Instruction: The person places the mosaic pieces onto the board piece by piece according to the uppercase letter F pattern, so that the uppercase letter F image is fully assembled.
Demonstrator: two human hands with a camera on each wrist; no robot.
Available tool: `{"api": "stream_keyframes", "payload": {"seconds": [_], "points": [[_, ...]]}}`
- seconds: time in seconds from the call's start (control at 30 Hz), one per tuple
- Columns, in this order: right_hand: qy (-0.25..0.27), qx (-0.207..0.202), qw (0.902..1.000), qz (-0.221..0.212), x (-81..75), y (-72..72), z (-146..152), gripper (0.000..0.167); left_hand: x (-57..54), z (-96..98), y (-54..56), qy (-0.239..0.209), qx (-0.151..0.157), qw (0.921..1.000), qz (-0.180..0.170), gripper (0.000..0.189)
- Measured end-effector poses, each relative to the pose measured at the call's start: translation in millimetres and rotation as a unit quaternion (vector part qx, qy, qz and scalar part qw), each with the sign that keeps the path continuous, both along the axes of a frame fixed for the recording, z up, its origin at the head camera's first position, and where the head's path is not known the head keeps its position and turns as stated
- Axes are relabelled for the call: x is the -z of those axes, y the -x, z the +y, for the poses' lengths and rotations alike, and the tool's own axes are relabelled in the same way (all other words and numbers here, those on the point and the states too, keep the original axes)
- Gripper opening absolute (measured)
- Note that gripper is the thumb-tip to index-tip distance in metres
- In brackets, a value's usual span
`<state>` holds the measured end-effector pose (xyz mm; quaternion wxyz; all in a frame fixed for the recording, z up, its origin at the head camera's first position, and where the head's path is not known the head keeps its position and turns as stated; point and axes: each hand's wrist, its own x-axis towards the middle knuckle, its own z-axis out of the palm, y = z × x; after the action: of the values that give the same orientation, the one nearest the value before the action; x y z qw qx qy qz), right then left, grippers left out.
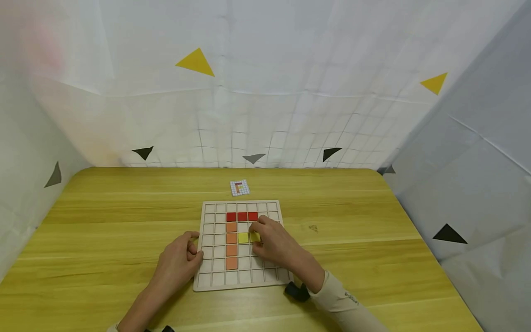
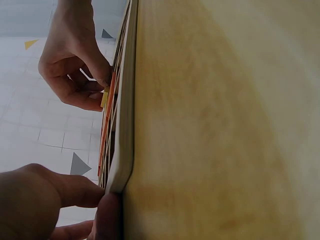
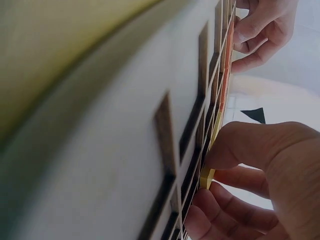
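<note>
A square wooden grid board [image 1: 244, 288] lies on the table. In its cells sit a row of red tiles [image 1: 242, 216], a column of orange tiles [image 1: 231, 251] and one yellow tile [image 1: 243, 238]. My right hand [image 1: 275, 242] pinches a second yellow tile [image 3: 206, 178] between thumb and fingers, at the cell just right of the seated yellow one. In the right wrist view this tile stands at the board's surface, partly covered by the thumb. My left hand [image 1: 177, 260] grips the board's left edge, with thumb and curled fingers at the rim in the left wrist view.
A small pattern card [image 1: 239, 187] with a coloured figure on a grid lies behind the board. The wooden table [image 1: 352, 207] is bordered by white sheets [image 1: 265, 115] at the back and sides, marked with yellow, black and grey triangles.
</note>
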<state>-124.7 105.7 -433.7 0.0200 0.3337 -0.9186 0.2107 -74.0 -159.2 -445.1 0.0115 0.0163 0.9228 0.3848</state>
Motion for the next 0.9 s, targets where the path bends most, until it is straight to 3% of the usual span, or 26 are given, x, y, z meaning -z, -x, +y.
{"api": "stream_keyframes", "payload": {"seconds": [0.63,0.9], "points": [[-0.004,0.01,0.9999,0.005,3.8,1.1,0,0.03,2.9,-0.6,2.0,0.002,0.002,1.0,0.002,0.044],[0.014,0.014,0.9987,0.047,-0.7,-1.2,13,0.028,2.6,-1.8,5.2,-0.015,0.004,0.9998,-0.016,0.045]]}}
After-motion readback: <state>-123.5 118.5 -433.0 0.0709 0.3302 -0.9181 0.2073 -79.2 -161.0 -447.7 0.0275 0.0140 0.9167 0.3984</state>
